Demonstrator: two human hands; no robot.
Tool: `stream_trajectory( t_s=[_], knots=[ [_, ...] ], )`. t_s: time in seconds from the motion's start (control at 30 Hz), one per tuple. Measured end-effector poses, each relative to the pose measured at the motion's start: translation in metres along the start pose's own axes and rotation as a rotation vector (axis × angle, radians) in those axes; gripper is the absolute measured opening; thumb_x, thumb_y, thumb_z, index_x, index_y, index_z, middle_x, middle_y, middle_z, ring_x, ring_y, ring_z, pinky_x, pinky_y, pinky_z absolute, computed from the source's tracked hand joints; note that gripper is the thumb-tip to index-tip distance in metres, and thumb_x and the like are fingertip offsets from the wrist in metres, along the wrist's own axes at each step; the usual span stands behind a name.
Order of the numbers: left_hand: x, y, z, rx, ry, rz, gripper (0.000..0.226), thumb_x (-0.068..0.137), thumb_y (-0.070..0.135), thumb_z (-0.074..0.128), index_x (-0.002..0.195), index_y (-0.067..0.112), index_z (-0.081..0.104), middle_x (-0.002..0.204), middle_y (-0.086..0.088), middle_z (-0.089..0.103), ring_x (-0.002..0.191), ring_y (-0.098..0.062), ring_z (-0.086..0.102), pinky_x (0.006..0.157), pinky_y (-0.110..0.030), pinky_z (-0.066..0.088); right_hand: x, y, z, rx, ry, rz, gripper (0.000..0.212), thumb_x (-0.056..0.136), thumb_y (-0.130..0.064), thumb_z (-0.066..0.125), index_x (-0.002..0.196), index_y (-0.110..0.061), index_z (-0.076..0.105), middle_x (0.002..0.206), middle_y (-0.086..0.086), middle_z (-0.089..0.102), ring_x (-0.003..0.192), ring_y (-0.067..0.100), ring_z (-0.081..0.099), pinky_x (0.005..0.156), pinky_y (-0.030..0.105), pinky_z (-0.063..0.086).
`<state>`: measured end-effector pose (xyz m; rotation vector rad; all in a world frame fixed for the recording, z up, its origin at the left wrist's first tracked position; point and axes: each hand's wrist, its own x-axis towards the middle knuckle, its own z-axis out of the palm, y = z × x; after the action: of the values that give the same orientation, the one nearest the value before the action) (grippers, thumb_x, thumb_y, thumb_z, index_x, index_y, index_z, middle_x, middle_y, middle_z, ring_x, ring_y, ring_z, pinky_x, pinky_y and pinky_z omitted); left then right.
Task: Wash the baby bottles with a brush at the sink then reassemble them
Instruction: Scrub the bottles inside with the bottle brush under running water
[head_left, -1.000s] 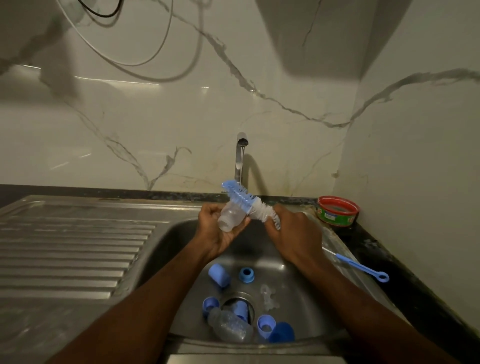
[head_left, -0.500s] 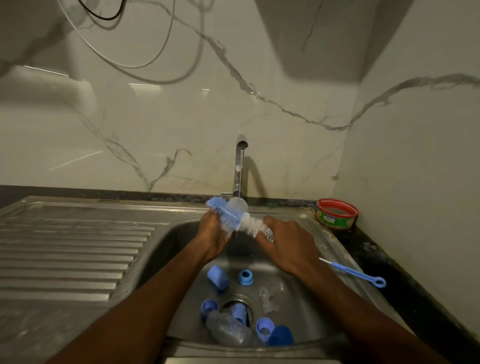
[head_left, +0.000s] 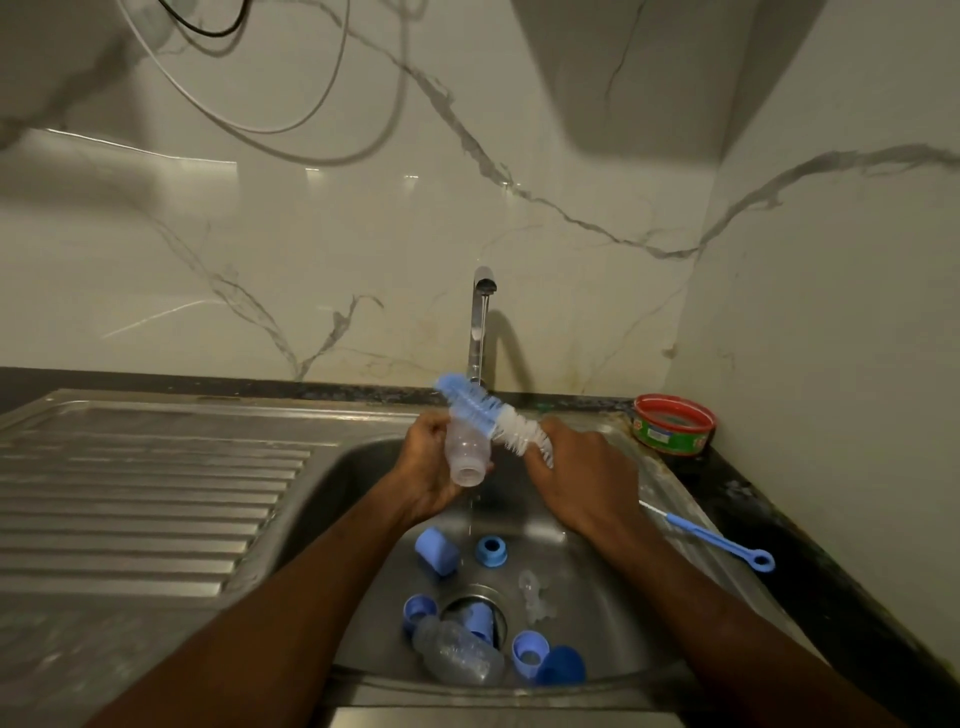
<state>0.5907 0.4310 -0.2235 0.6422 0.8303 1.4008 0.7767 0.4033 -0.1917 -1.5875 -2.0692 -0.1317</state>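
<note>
My left hand (head_left: 428, 467) grips a clear baby bottle (head_left: 467, 451) over the sink, its open mouth tilted down toward me, with water dripping from it. My right hand (head_left: 582, 480) holds a blue and white bottle brush (head_left: 493, 413), whose bristles lie across the bottle's upper end just below the tap (head_left: 480, 322). On the basin floor lie a second clear bottle (head_left: 457, 657), blue caps (head_left: 436, 551) and rings (head_left: 491, 551), and clear teats (head_left: 535, 597) near the drain.
The steel sink (head_left: 353, 478) has a ribbed drainboard (head_left: 130, 493) on its left. A small blue teat brush (head_left: 717, 543) rests on the sink's right rim. A red-rimmed tub (head_left: 672, 423) stands in the back right corner by the marble wall.
The bottle has turned in my left hand, so its mouth now points down toward me. The brush stays across its upper end, shifting slightly along it.
</note>
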Motion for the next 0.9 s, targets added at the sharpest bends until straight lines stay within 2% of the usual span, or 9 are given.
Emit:
stream_trajectory(
  t_s=[0.1, 0.17, 0.3, 0.4, 0.5, 0.63, 0.7, 0.8, 0.9],
  knots=[
    [0.001, 0.0, 0.007, 0.074, 0.052, 0.028, 0.048, 0.102, 0.035, 0.052, 0.144, 0.011, 0.045, 0.127, -0.023, 0.061, 0.101, -0.032, 0.067, 0.068, -0.04, 0.057, 0.003, 0.007, -0.005, -0.061, 0.033, 0.113, 0.039, 0.104, -0.046, 0.045, 0.136, -0.025, 0.053, 0.12, 0.002, 0.067, 0.105, 0.021, 0.064, 0.081, 0.034, 0.048],
    [0.005, 0.001, 0.005, 0.087, 0.106, 0.128, 0.049, 0.098, 0.029, 0.062, 0.143, 0.012, 0.047, 0.128, -0.021, 0.061, 0.103, -0.031, 0.067, 0.068, -0.038, 0.059, 0.002, 0.012, -0.007, -0.083, 0.054, 0.135, 0.038, 0.103, -0.047, 0.046, 0.133, -0.026, 0.054, 0.116, 0.002, 0.069, 0.104, 0.022, 0.065, 0.077, 0.034, 0.047],
    [0.01, 0.003, -0.012, 0.221, 0.183, 0.274, 0.068, 0.084, 0.013, 0.078, 0.145, 0.02, 0.047, 0.132, -0.013, 0.055, 0.113, -0.032, 0.063, 0.081, -0.04, 0.063, 0.001, 0.012, -0.007, -0.094, 0.075, 0.125, 0.036, 0.102, -0.047, 0.045, 0.129, -0.026, 0.054, 0.11, 0.002, 0.069, 0.099, 0.022, 0.065, 0.071, 0.033, 0.043],
    [0.007, 0.001, -0.011, 0.329, 0.173, 0.309, 0.049, 0.085, 0.016, 0.078, 0.131, 0.017, 0.06, 0.127, -0.013, 0.062, 0.109, -0.027, 0.066, 0.08, -0.034, 0.061, -0.004, 0.006, -0.006, -0.086, 0.048, 0.069, 0.033, 0.104, -0.045, 0.045, 0.129, -0.025, 0.051, 0.114, 0.002, 0.068, 0.099, 0.02, 0.065, 0.069, 0.031, 0.039],
    [-0.002, -0.002, -0.006, 0.495, 0.083, 0.254, 0.037, 0.084, 0.029, 0.077, 0.117, 0.016, 0.067, 0.12, -0.013, 0.068, 0.101, -0.023, 0.07, 0.08, -0.032, 0.061, -0.005, 0.002, -0.001, -0.081, 0.025, 0.039, 0.031, 0.104, -0.045, 0.045, 0.129, -0.027, 0.05, 0.114, 0.0, 0.068, 0.095, 0.016, 0.065, 0.069, 0.028, 0.045],
    [-0.009, -0.01, -0.001, 0.545, -0.197, -0.036, 0.043, 0.087, 0.023, 0.077, 0.125, 0.009, 0.061, 0.123, -0.02, 0.066, 0.107, -0.033, 0.071, 0.09, -0.045, 0.06, 0.001, 0.001, -0.001, -0.079, 0.014, 0.027, 0.024, 0.104, -0.042, 0.046, 0.124, -0.03, 0.049, 0.11, -0.001, 0.069, 0.09, 0.017, 0.064, 0.074, 0.035, 0.053],
    [-0.007, -0.015, 0.002, 0.572, -0.304, -0.085, 0.044, 0.091, 0.021, 0.073, 0.13, 0.007, 0.057, 0.122, -0.023, 0.067, 0.108, -0.036, 0.07, 0.093, -0.049, 0.058, 0.002, 0.002, -0.001, -0.119, -0.008, -0.033, 0.026, 0.102, -0.042, 0.049, 0.125, -0.031, 0.05, 0.11, -0.001, 0.069, 0.093, 0.019, 0.066, 0.078, 0.038, 0.054],
    [-0.005, -0.016, 0.004, 0.574, -0.172, 0.034, 0.039, 0.097, 0.031, 0.065, 0.131, 0.014, 0.054, 0.126, -0.018, 0.061, 0.11, -0.033, 0.067, 0.09, -0.047, 0.06, 0.004, 0.008, -0.006, -0.15, 0.022, -0.012, 0.028, 0.1, -0.041, 0.052, 0.126, -0.031, 0.053, 0.109, -0.001, 0.068, 0.096, 0.02, 0.066, 0.08, 0.037, 0.054],
    [0.001, -0.008, -0.009, 0.636, 0.031, 0.177, 0.042, 0.1, 0.039, 0.058, 0.136, 0.02, 0.05, 0.13, -0.011, 0.054, 0.109, -0.025, 0.059, 0.081, -0.035, 0.055, 0.001, 0.018, -0.006, -0.127, 0.007, 0.02, 0.03, 0.099, -0.04, 0.056, 0.128, -0.031, 0.057, 0.112, -0.003, 0.068, 0.098, 0.015, 0.065, 0.085, 0.033, 0.054]
  ],
)
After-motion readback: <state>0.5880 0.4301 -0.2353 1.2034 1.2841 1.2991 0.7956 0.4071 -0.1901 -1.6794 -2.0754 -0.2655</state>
